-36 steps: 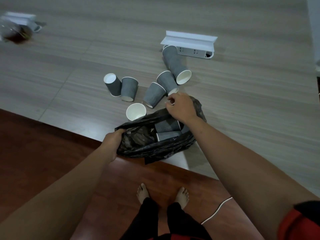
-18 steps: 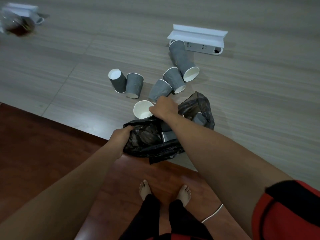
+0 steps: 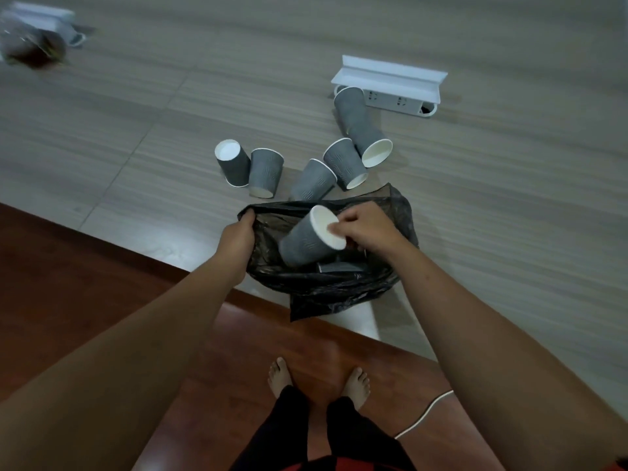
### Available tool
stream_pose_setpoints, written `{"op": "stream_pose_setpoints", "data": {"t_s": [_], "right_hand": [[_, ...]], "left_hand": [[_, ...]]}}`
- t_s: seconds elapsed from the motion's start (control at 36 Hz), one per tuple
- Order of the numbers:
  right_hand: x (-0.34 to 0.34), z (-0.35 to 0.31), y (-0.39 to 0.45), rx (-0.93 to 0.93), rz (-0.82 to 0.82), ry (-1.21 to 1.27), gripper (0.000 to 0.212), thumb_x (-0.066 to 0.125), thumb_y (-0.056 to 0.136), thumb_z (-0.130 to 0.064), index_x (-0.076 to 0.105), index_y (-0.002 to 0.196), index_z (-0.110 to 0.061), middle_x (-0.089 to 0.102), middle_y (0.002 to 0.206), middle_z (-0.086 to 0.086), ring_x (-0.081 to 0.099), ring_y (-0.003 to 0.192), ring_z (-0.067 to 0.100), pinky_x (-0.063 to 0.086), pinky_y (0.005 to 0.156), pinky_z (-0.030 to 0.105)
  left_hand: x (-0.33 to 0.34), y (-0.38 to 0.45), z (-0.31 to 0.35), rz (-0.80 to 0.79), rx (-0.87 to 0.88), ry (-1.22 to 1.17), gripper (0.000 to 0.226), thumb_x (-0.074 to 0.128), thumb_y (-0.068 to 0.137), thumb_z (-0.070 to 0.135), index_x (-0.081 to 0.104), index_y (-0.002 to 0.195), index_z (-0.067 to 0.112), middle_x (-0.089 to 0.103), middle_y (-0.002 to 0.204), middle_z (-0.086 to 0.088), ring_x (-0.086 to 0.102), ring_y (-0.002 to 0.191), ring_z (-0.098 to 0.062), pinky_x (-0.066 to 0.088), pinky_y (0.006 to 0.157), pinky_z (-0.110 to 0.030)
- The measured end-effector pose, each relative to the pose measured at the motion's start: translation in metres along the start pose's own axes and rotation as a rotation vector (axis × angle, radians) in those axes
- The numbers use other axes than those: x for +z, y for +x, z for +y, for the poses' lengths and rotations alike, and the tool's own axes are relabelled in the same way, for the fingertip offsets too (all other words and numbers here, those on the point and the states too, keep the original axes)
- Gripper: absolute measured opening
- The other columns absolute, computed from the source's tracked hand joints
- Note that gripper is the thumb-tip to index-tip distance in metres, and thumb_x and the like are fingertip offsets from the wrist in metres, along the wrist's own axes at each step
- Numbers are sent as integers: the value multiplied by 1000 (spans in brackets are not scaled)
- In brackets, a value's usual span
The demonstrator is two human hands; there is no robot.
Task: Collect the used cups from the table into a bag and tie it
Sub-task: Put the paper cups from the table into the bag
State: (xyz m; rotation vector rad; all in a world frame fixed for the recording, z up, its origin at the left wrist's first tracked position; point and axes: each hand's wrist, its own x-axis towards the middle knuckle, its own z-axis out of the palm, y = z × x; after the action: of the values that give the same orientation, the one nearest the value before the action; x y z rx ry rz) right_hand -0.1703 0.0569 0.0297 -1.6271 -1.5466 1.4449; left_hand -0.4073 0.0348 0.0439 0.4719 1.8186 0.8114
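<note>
A black plastic bag [image 3: 339, 287] hangs open at the near edge of the grey table [image 3: 492, 205]. My left hand [image 3: 238, 237] grips the bag's left rim. My right hand [image 3: 365, 229] holds a grey paper cup [image 3: 307, 241] by its white rim, tilted over the bag's mouth. More grey cups lie inside the bag [image 3: 339, 266]. Several grey cups remain on the table just beyond the bag: one upside down [image 3: 232, 163], one beside it [image 3: 265, 171], two near the bag's far rim [image 3: 314, 180] [image 3: 345, 163], and a stacked pair [image 3: 360, 125] lying on its side.
A white power-socket box [image 3: 390, 83] with its lid raised stands behind the cups. At the far left sit a blurred dark object [image 3: 30, 49] and another white box [image 3: 44, 15]. Below the table edge are red-brown floor, my bare feet [image 3: 319, 379] and a white cable [image 3: 424, 416].
My right hand let go of the bag's far rim, reached left to the upright cup next to the bag, picked it up and brought it over the bag's mouth. My left hand lifted the rim.
</note>
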Motion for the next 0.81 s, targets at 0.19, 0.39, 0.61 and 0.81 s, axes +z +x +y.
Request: {"op": "stream_pose_setpoints", "data": {"t_s": [0.19, 0.39, 0.61, 0.81], "right_hand": [[36, 5, 3, -4, 143, -283, 21, 69, 81, -18, 72, 63, -7, 68, 57, 13, 64, 49, 19, 54, 56, 27], [71, -8, 11, 48, 67, -163, 34, 62, 91, -28, 72, 71, -3, 69, 59, 13, 69, 53, 23, 59, 55, 38], [54, -22, 17, -40, 330, -313, 28, 53, 87, -29, 74, 79, -13, 73, 75, 6, 66, 77, 26, 54, 73, 36], [15, -40, 69, 53, 621, -157, 36, 53, 87, -19, 67, 119, -15, 71, 109, 12, 63, 105, 30, 45, 90, 32]], "left_hand": [[-3, -2, 20, 17, 195, -101, 22, 53, 96, 35, 68, 85, 24, 73, 80, 5, 70, 71, -10, 51, 48, -18], [-11, 4, 43, -50, 245, -125, 13, 66, 85, 33, 75, 85, 24, 78, 80, 4, 74, 72, -12, 55, 55, -22], [-17, 25, 59, -210, 186, -50, 14, 65, 87, 30, 75, 91, 21, 79, 85, 1, 74, 74, -15, 56, 65, -28], [-35, 43, 60, -292, 181, 94, 23, 64, 88, 39, 76, 96, 22, 79, 88, 0, 75, 82, -19, 57, 75, -33]]}}
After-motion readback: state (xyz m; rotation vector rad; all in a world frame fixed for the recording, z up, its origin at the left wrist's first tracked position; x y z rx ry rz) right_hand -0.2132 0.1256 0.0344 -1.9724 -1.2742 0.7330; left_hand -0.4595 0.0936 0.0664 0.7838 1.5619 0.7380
